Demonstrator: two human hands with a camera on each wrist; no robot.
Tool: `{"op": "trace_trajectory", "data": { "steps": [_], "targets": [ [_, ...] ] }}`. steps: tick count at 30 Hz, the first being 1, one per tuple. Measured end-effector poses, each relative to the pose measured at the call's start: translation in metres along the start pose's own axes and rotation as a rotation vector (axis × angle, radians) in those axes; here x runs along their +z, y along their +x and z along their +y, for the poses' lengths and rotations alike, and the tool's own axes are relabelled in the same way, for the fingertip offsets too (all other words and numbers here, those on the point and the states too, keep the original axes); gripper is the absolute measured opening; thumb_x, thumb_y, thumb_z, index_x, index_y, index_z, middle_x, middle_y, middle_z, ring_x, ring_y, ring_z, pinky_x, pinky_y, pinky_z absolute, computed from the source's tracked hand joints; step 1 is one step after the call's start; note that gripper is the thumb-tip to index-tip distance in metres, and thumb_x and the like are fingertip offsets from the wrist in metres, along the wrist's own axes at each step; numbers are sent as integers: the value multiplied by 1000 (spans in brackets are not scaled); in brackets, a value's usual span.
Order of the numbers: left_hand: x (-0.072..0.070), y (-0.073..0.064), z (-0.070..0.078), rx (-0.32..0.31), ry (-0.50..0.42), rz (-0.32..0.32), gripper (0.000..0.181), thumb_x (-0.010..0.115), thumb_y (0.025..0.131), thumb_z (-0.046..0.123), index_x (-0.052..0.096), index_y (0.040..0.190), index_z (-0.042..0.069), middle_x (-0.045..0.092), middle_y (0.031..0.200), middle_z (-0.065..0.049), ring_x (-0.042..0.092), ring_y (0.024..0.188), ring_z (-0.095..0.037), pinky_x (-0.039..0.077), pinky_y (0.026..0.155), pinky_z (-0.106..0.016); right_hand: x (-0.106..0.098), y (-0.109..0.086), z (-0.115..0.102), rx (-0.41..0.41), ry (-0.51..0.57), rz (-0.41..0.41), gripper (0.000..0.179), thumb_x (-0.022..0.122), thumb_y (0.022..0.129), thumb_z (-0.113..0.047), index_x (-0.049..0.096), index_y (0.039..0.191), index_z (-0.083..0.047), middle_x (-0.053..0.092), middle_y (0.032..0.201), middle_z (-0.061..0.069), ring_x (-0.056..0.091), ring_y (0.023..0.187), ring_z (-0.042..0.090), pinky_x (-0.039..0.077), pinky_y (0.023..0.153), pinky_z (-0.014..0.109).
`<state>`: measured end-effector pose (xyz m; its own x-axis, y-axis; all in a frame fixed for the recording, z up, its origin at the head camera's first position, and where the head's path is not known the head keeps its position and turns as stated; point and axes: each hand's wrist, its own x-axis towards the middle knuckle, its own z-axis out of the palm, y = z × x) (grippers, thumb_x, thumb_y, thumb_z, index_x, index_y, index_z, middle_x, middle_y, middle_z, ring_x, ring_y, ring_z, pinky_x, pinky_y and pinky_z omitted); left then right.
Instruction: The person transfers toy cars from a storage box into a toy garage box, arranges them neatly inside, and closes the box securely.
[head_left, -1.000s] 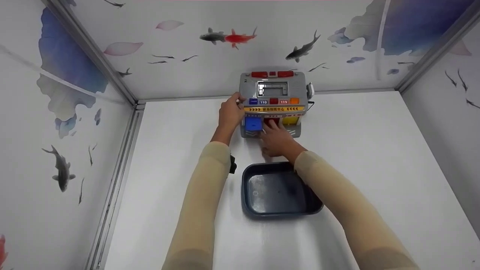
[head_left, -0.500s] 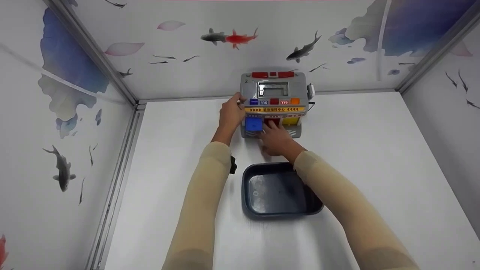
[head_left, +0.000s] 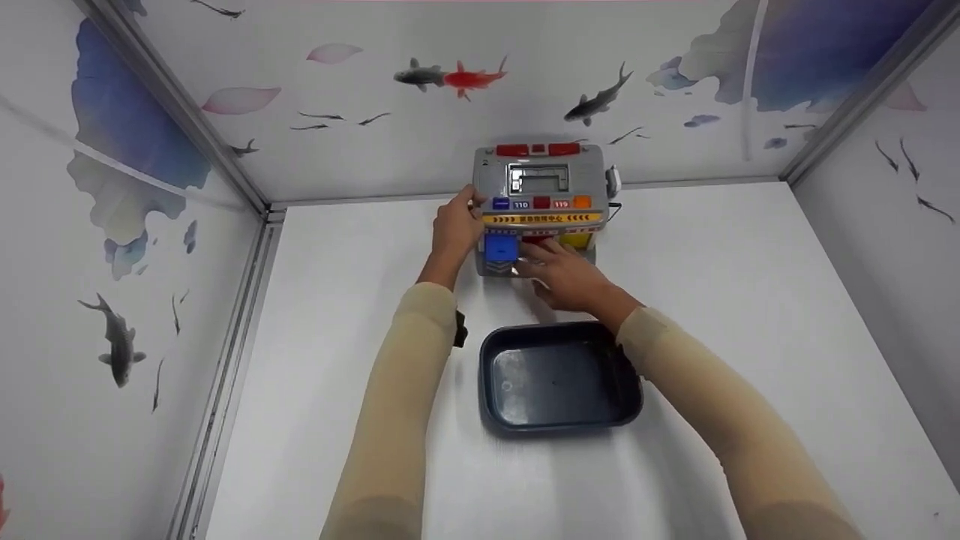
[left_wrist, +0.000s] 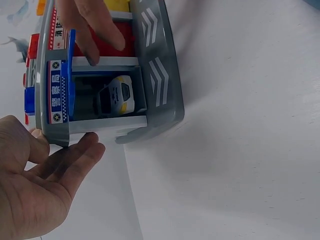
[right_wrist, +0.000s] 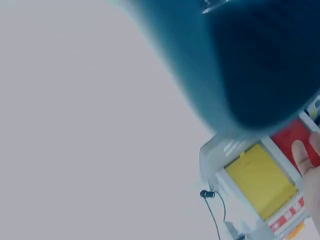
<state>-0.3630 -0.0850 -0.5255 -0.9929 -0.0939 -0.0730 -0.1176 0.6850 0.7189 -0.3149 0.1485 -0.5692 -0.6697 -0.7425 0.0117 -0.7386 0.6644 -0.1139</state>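
Observation:
A grey toy emergency station [head_left: 491, 176] stands against the back wall. My left hand [head_left: 456, 229] grips its left side, with the thumb at the front edge and the other fingers along the side wall in the left wrist view. The blue door [head_left: 501, 248] is lifted, and a white toy car [left_wrist: 122, 95] with yellow marks sits in the bay under it. My right hand [head_left: 566, 277] is before the red door [left_wrist: 120, 42], fingers extended and holding nothing visible; whether they touch the door cannot be told. The yellow door [right_wrist: 260, 180] is closed.
A dark blue bin [head_left: 555, 429] stands on the white table [head_left: 345, 420] in front of the station, below my right forearm. It fills the top of the right wrist view. A black cord [right_wrist: 212, 212] hangs at the station's right side. Printed walls enclose the table.
My right hand and forearm have shifted slightly right, and its fingers are more extended toward the blue and red doors. My left hand keeps its hold on the station.

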Motion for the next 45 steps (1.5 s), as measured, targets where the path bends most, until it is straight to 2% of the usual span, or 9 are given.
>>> {"op": "trace_trajectory", "data": {
  "steps": [4,9,14,19,22,30,36,40,45],
  "targets": [
    [0,1,-1,5,20,0,27,58,113,11,67,135,22,78,139,-7,76,114,-25,61,95,-44,-8,-1,4,-45,-30,109,41,74,104,-17,70,144,-13,58,163,9,50,151,36,40,130,56],
    [0,1,-1,0,39,-11,28,58,113,11,66,137,22,77,140,-7,75,116,-25,61,98,-44,-19,0,2,-89,-19,245,33,73,106,-18,71,136,-8,66,146,12,57,134,35,48,122,52],
    [-1,1,3,-7,37,-21,27,59,112,11,65,136,21,77,139,-5,72,108,-24,60,93,-43,-31,9,-4,-40,-22,291,39,72,108,-28,69,143,-9,60,152,15,55,138,36,49,123,52],
    [-1,2,3,-17,38,-32,25,59,112,12,64,134,21,77,140,-5,71,103,-23,60,88,-40,-40,25,-12,80,-29,219,53,70,110,-37,59,158,-18,50,162,18,50,147,39,43,128,56],
    [0,2,3,-19,37,-41,23,58,113,13,63,134,22,77,140,-5,71,103,-22,60,87,-40,-41,34,-15,132,-36,165,60,72,108,-39,54,162,-21,46,165,21,47,150,41,39,130,59],
    [0,2,3,-27,40,-44,23,59,114,16,63,135,23,77,137,-7,70,100,-22,59,84,-38,-43,52,-24,209,-157,54,75,81,101,-41,47,165,-19,45,162,24,45,150,44,40,130,60],
    [1,3,3,-24,41,-43,24,60,114,16,63,137,22,77,137,-7,70,101,-22,60,84,-38,-46,63,-30,262,-238,-64,83,79,102,-47,39,169,-21,37,169,24,38,155,48,36,131,64],
    [1,4,2,-16,48,-36,24,61,113,15,63,136,22,77,136,-7,70,98,-22,58,81,-36,-44,70,-32,268,-279,-78,89,79,101,-52,34,171,-21,34,171,24,37,156,49,38,130,64],
    [2,4,2,-5,60,-34,24,62,112,14,62,135,22,78,134,-7,71,97,-22,57,80,-36,-34,75,-32,298,-308,-44,95,83,97,-53,33,170,-19,35,168,27,39,152,49,43,127,62]
  ]
}}
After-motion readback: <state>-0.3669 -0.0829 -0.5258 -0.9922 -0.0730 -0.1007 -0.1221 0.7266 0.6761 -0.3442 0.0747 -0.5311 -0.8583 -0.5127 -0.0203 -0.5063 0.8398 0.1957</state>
